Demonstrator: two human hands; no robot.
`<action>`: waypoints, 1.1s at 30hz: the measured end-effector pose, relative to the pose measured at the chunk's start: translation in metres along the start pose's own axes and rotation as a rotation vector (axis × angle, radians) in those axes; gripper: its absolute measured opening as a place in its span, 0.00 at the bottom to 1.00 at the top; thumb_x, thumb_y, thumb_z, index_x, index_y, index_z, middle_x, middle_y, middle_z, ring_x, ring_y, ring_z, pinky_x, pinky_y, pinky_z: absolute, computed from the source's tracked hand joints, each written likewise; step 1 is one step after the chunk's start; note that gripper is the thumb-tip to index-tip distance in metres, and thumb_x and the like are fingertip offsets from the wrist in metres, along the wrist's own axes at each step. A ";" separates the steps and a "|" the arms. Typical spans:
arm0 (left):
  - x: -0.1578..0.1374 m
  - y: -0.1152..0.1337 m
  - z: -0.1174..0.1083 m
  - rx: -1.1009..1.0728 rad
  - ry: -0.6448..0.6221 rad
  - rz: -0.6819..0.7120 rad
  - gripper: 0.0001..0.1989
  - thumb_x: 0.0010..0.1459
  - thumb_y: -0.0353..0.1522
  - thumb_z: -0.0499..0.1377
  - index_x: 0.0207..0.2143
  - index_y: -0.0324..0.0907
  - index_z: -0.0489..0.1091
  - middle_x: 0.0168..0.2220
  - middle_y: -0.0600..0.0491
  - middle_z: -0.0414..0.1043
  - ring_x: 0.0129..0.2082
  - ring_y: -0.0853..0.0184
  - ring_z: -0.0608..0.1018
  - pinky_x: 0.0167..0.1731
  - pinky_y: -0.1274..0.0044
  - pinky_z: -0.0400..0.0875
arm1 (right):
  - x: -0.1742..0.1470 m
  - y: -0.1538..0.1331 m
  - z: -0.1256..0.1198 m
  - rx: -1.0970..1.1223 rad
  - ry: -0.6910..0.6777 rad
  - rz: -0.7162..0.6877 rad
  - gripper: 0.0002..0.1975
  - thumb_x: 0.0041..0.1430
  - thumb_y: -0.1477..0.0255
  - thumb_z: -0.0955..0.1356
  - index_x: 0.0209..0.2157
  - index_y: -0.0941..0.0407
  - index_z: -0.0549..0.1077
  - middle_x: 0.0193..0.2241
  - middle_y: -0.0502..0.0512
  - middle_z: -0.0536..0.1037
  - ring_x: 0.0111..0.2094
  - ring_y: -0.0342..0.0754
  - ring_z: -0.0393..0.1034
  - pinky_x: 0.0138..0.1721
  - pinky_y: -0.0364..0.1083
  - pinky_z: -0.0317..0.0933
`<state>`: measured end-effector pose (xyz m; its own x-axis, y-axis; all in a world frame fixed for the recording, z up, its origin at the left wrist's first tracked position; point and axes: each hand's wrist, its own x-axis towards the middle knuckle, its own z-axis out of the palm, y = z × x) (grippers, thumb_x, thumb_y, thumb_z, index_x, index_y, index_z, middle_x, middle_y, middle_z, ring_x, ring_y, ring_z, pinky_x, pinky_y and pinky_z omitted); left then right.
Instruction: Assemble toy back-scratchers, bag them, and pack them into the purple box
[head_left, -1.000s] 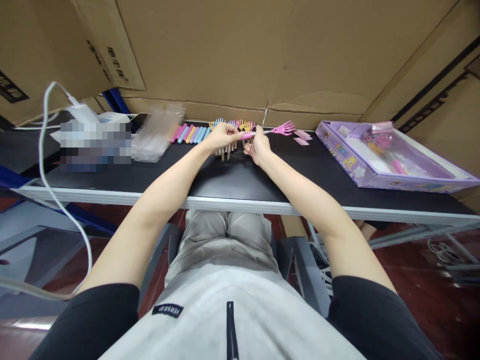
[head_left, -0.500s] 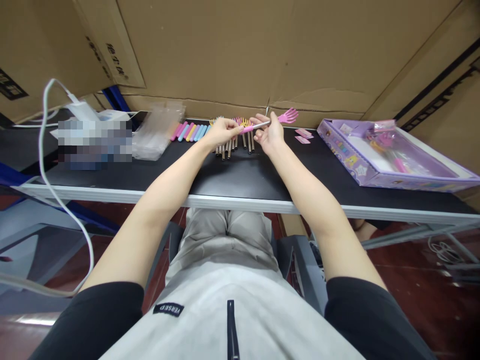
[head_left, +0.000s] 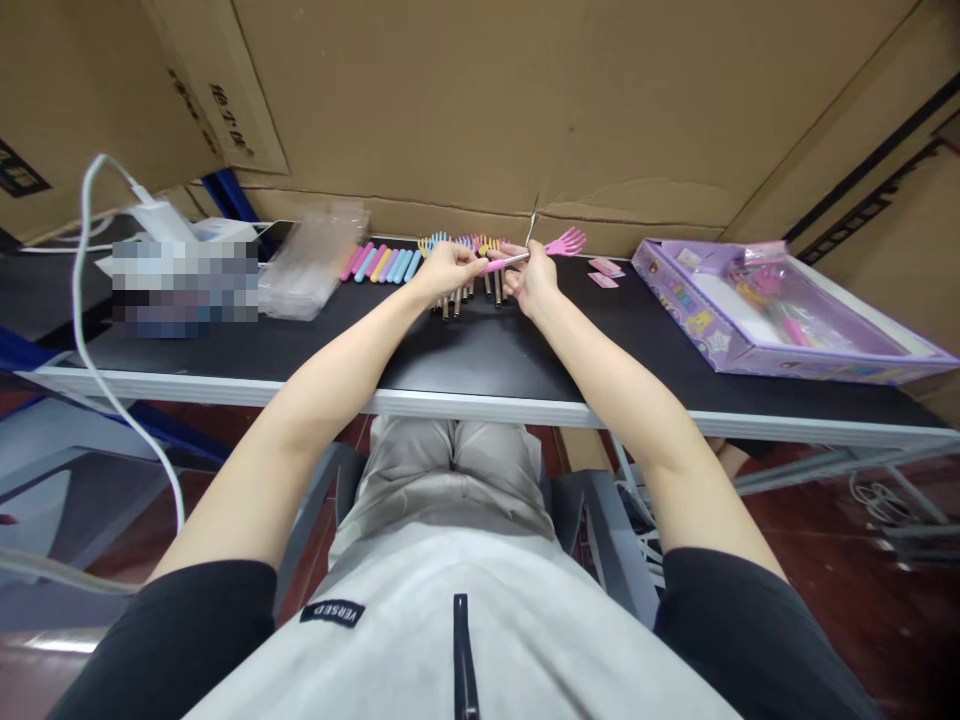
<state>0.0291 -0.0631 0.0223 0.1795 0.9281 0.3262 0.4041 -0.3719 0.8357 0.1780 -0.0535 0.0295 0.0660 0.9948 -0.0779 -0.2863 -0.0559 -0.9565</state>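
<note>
The left hand (head_left: 448,270) pinches the grip end of a pink plastic hand-headed scratcher with a silver metal rod (head_left: 567,242) over the smooth black surface (head_left: 480,365), its long axis pointing between two and three o'clock. The right hand (head_left: 538,283) – nearer the head – touches the rod, its closure unclear. Versus half a second ago, the head sits slightly closer to the left hand.

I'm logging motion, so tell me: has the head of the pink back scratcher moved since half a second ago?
Yes: the pink back scratcher head has shifted slightly left and lower in view, judged against the pink cards.
</note>
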 end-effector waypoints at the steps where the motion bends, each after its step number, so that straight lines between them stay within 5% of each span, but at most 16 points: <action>1: 0.000 0.000 0.000 0.000 0.003 -0.002 0.15 0.62 0.34 0.62 0.23 0.40 0.67 0.17 0.58 0.59 0.21 0.72 0.61 0.25 0.79 0.55 | 0.000 0.000 0.000 -0.002 -0.001 0.004 0.26 0.78 0.60 0.51 0.44 0.59 0.74 0.37 0.58 0.85 0.12 0.34 0.47 0.15 0.38 0.49; 6: -0.002 0.003 0.003 -0.018 0.005 -0.011 0.15 0.62 0.33 0.62 0.23 0.39 0.68 0.17 0.58 0.60 0.20 0.73 0.62 0.25 0.79 0.56 | -0.002 -0.001 0.002 -0.011 -0.012 -0.010 0.26 0.78 0.63 0.50 0.45 0.59 0.74 0.37 0.59 0.85 0.12 0.34 0.47 0.14 0.38 0.49; 16: -0.010 0.020 0.013 -0.073 -0.011 -0.057 0.18 0.68 0.33 0.60 0.24 0.40 0.64 0.18 0.59 0.59 0.17 0.76 0.58 0.21 0.81 0.51 | -0.002 -0.011 0.001 -0.045 -0.032 -0.083 0.34 0.78 0.52 0.47 0.47 0.60 0.73 0.40 0.60 0.83 0.14 0.35 0.51 0.16 0.38 0.54; 20: -0.012 0.032 0.025 -0.122 -0.022 -0.146 0.14 0.72 0.34 0.57 0.31 0.42 0.64 0.19 0.62 0.58 0.15 0.76 0.56 0.19 0.81 0.49 | 0.001 -0.011 0.001 -0.189 0.021 -0.090 0.30 0.75 0.48 0.56 0.48 0.59 0.72 0.34 0.56 0.81 0.16 0.35 0.57 0.19 0.37 0.59; 27: -0.007 0.024 0.029 -0.131 0.109 -0.270 0.09 0.70 0.23 0.51 0.38 0.45 0.58 0.21 0.64 0.58 0.15 0.75 0.59 0.20 0.81 0.52 | -0.015 -0.002 0.011 -0.424 -0.134 0.049 0.15 0.70 0.58 0.69 0.39 0.58 0.74 0.22 0.49 0.73 0.17 0.40 0.67 0.21 0.38 0.62; 33: -0.006 0.016 0.026 -0.042 -0.051 -0.223 0.04 0.67 0.26 0.55 0.43 0.42 0.64 0.23 0.60 0.66 0.18 0.72 0.66 0.26 0.79 0.62 | -0.007 -0.009 0.002 -0.519 -0.125 0.137 0.16 0.73 0.70 0.62 0.29 0.58 0.69 0.18 0.50 0.71 0.15 0.40 0.63 0.18 0.38 0.56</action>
<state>0.0579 -0.0747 0.0217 0.1357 0.9847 0.1094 0.4016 -0.1556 0.9025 0.1787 -0.0596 0.0389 -0.0615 0.9763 -0.2074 0.2268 -0.1887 -0.9555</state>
